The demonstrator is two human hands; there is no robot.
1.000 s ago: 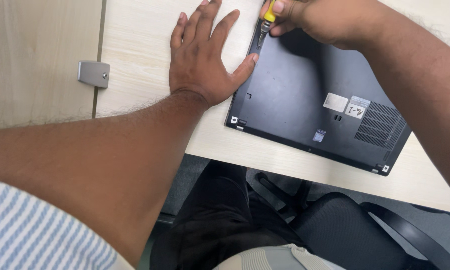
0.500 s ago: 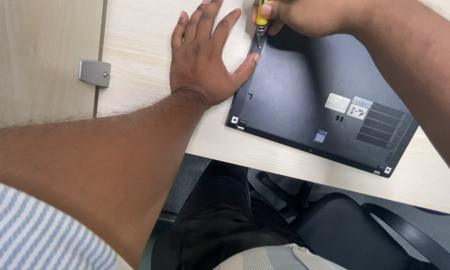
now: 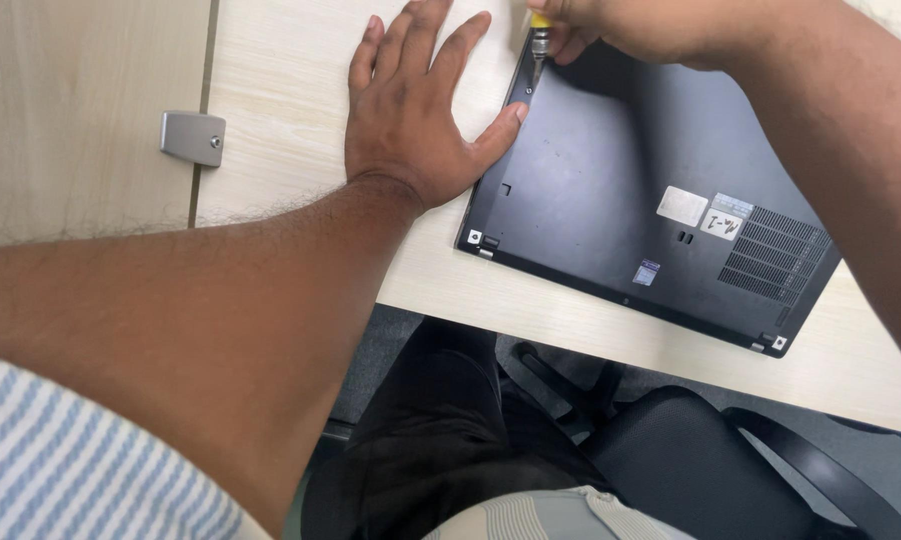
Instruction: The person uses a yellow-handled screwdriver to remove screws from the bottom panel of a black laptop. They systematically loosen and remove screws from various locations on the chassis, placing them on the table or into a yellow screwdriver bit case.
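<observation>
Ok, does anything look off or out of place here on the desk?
Nothing damaged or spilled. The dark laptop lies bottom-up and askew to the desk edge, its near corners overhanging slightly, steadied by the left hand.

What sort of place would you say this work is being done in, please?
Probably an office or repair desk: a pale wood-look desk, a black chair below, and an upturned laptop that the right hand works on with a screwdriver.
</observation>
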